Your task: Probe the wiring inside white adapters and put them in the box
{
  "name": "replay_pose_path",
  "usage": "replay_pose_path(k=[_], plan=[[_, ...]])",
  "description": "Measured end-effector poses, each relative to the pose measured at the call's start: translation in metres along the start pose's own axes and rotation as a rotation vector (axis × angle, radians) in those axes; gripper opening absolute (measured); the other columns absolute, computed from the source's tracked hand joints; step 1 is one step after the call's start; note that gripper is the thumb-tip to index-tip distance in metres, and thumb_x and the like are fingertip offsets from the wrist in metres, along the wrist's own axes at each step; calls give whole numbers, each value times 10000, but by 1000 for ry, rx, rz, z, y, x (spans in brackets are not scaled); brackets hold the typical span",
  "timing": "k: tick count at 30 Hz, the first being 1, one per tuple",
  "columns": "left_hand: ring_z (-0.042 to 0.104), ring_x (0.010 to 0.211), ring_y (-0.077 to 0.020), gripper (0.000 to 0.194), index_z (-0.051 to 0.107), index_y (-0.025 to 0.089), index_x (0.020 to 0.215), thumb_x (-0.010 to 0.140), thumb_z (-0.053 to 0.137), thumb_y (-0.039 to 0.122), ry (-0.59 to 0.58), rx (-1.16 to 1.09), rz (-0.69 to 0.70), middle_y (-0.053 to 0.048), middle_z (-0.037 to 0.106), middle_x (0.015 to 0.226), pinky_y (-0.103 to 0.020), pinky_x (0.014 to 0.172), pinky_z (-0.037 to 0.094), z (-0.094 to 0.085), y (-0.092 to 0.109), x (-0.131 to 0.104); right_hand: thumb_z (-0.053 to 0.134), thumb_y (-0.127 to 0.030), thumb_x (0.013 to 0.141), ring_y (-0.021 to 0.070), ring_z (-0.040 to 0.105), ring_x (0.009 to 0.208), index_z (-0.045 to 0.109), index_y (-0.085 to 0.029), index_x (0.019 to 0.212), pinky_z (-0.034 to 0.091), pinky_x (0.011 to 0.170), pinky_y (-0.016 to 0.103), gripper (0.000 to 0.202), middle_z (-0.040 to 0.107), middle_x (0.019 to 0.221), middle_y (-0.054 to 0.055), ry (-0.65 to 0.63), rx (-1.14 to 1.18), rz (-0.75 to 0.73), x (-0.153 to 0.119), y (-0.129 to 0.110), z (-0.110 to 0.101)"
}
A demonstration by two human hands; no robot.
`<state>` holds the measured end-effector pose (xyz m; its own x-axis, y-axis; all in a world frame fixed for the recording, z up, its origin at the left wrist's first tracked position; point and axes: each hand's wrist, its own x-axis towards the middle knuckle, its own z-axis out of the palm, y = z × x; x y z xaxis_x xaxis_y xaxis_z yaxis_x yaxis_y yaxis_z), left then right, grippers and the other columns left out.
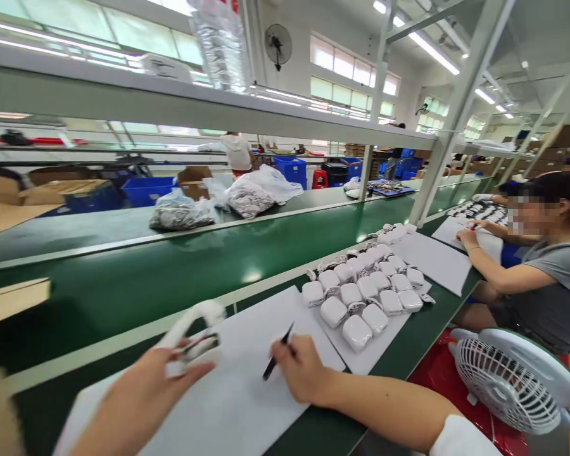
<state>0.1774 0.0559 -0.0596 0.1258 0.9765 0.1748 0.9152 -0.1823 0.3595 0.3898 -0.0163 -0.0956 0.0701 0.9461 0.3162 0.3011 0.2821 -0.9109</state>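
My left hand (147, 386), at the lower left, is closed on a white plastic part (197, 345) with a curved upper edge and dark details inside; motion blurs its shape. Black tweezers (278, 354) are pinched in my right hand (301, 367), tilted, above a white sheet (251, 316) on the green bench. The two hands are apart, with the sheet visible between them. To the right of my right hand, several rounded white cases (357, 332) lie in rows on another white sheet.
A green conveyor (190, 259) runs behind the bench, with plastic bags of parts (251, 195) beyond it. At right, a seated person (546, 266) works near a white fan (508, 380) on a red stool (437, 373). A shelf (171, 104) crosses overhead on metal posts.
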Motion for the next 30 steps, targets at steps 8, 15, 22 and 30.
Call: replay_pose_path(k=[8, 15, 22, 30], plan=[[611, 860, -250, 347, 572, 180, 1043, 717, 617, 289, 194, -205, 201, -67, 627, 918, -370, 748, 512, 51, 48, -51, 488, -668, 757, 87, 344, 408, 350, -207, 574, 268, 386, 218, 515, 348, 453, -62, 286, 221, 207, 27, 4, -14], [635, 797, -181, 516, 400, 239, 1263, 794, 601, 315, 245, -357, 284, -52, 569, 1034, -281, 660, 541, 52, 41, -60, 427, -578, 841, 84, 334, 441, 337, -201, 555, 251, 417, 222, 481, 345, 475, -54, 95, 11, 37, 41, -13, -13], [599, 955, -182, 290, 506, 207, 1110, 828, 568, 182, 431, -392, 538, -61, 581, 1060, -311, 801, 543, 49, 45, -60, 395, -486, 875, 72, 264, 422, 273, -207, 515, 182, 413, 237, 471, 286, 439, -64, 68, -250, -91, 50, -25, -10], [612, 963, -169, 338, 504, 208, 1148, 822, 580, 160, 359, -500, 489, -47, 621, 1061, -292, 826, 544, 47, 47, -60, 406, -530, 853, 74, 281, 409, 300, -210, 526, 203, 389, 227, 470, 304, 437, -60, 101, -214, 33, 47, -18, -7]])
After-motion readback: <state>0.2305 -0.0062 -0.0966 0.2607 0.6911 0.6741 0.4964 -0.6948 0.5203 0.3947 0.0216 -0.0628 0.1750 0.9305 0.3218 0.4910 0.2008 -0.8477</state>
